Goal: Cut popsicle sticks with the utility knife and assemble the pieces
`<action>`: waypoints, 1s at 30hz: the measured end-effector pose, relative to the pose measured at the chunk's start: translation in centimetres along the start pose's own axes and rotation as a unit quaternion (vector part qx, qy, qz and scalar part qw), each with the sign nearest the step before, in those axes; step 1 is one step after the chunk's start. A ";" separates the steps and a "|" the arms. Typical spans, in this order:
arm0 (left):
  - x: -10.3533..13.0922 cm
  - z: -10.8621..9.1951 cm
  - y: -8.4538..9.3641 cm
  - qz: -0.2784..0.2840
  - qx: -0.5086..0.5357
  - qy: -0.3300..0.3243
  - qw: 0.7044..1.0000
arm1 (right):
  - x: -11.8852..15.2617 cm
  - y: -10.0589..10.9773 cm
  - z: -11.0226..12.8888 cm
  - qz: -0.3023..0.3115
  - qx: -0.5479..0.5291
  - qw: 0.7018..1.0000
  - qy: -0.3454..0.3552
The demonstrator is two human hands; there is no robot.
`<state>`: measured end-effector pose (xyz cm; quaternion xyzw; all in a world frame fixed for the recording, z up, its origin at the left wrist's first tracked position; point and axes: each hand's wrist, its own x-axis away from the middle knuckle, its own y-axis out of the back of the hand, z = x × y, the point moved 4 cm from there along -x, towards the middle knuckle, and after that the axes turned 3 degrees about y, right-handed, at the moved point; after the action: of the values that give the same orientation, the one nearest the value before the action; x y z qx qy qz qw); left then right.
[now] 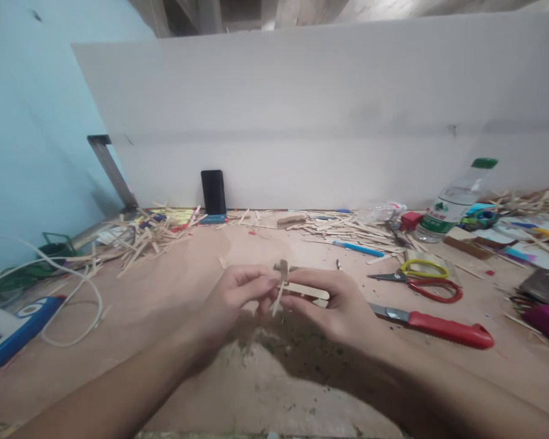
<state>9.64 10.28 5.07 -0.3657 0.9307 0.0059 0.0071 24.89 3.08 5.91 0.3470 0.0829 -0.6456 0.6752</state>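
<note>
Just above the tabletop, both hands meet around a small piece built of wooden craft sticks (307, 291). Its sticks cross each other, and a short darker wooden bit stands up at the crossing. My left hand (244, 288) pinches the piece at its left end between thumb and fingers. On the other side my right hand (336, 300) is closed around the rounded end of the sticks, with the thumb below. My fingers hide part of the piece. To the right of my right hand lie a red-handled knife (448, 327) and scissors (421, 281) with yellow and red handles.
Loose craft sticks (348, 230) are heaped along the back, with another pile (141, 244) at left. A phone (213, 192) leans against the white board (302, 122). A plastic bottle (448, 207) stands at right, near a blue pen-like tool (359, 249). A white cable (98, 305) loops at left.
</note>
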 end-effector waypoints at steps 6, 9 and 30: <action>0.4 -0.9 -0.1 -0.028 -0.082 -0.047 0.995 | -0.1 0.3 0.3 0.022 -0.026 0.998 -0.052; 0.6 -1.2 -0.2 -0.035 -0.126 -0.062 0.989 | -0.2 0.2 -0.2 0.014 -0.047 0.995 -0.092; 0.6 -1.6 0.3 -0.085 -0.261 -0.092 0.957 | -0.1 -0.1 -2.6 -0.066 -0.183 0.959 -0.204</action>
<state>8.97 10.01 6.67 -0.4306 0.8574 0.2820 -0.0022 25.62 4.68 4.01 0.0719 0.0827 -0.7200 0.6853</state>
